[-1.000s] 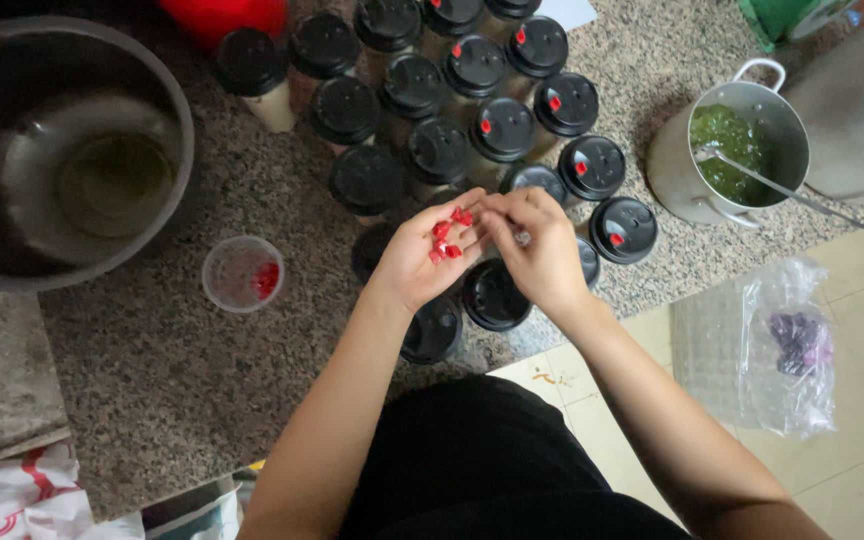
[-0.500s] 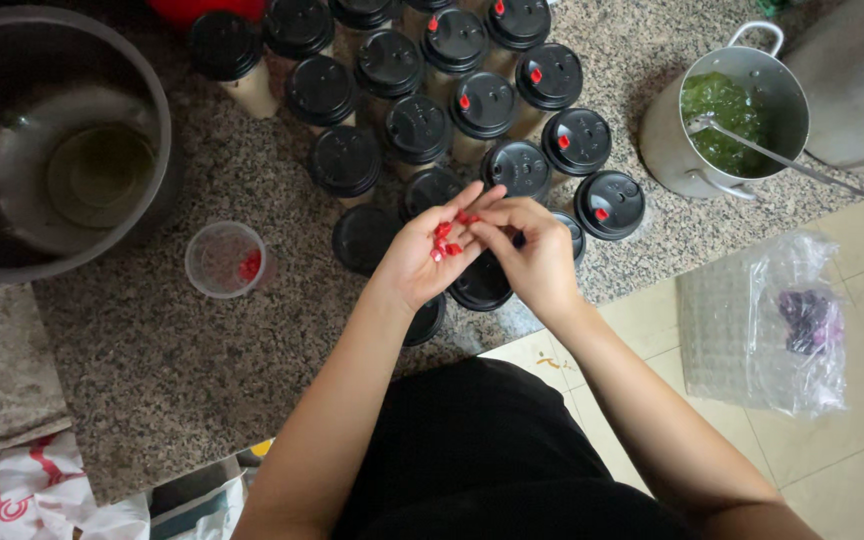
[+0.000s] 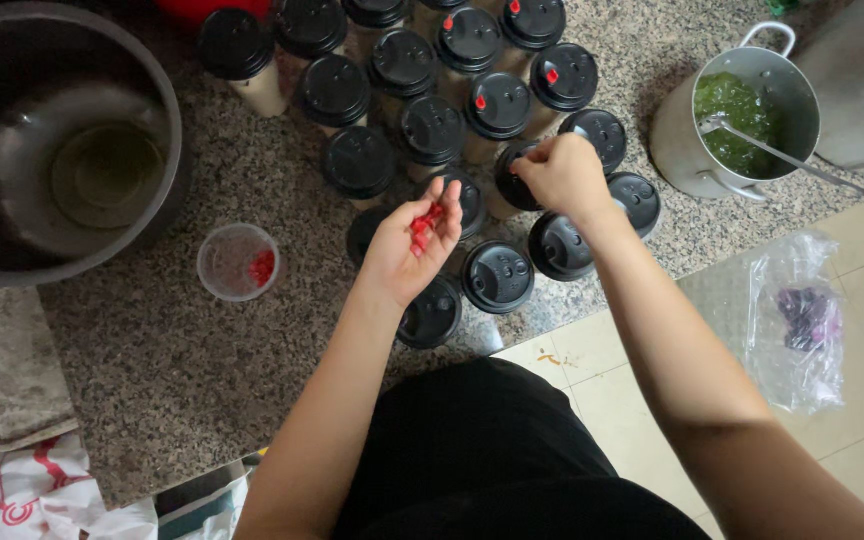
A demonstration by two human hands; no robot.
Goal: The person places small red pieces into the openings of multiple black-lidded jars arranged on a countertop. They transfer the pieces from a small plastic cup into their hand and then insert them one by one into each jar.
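Matt black plastic lids (image 3: 497, 277), speckled polished granite counter (image 3: 172, 350), brushed metal pot (image 3: 692, 150).

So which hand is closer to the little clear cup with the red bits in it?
Left. The left hand is just right of the small clear cup, some bare counter between them. The right hand is farther right, over the black lids.

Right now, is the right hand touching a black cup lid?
Touching. The head view shows the right hand with fingertips pressed on a black cup lid, no gap visible.
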